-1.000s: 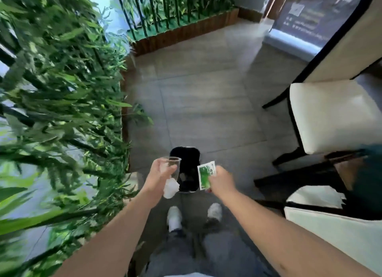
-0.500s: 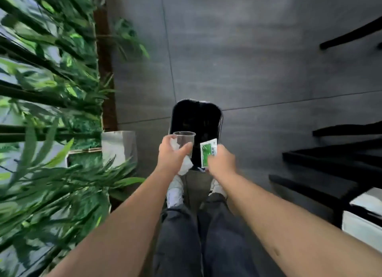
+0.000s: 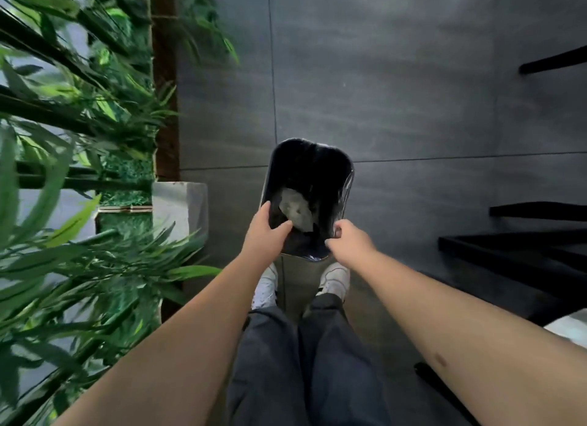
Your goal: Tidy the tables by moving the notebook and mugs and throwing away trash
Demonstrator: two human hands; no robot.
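Observation:
A black-lined trash bin (image 3: 344, 184) stands on the floor right in front of my feet, seen from above. A crumpled pale tissue (image 3: 297, 209) lies inside it, dim in the dark liner. My left hand (image 3: 265, 233) hovers over the bin's near left rim with fingers and thumb spread and nothing in them. My right hand (image 3: 347, 243) hangs over the near right rim, fingers curled loosely inward, holding nothing that I can see. The clear cup and the green packet are not visible.
Tall green bamboo plants (image 3: 70, 171) fill the left side. A white square planter (image 3: 179, 208) stands left of the bin. Black chair legs (image 3: 514, 247) and a white seat edge (image 3: 571, 327) are on the right. Grey floor tiles (image 3: 381, 86) stretch beyond the bin.
Both hands let go of their trash over the bin: the cup and tissue left my left hand and the green packet left my right. The view tilted further down.

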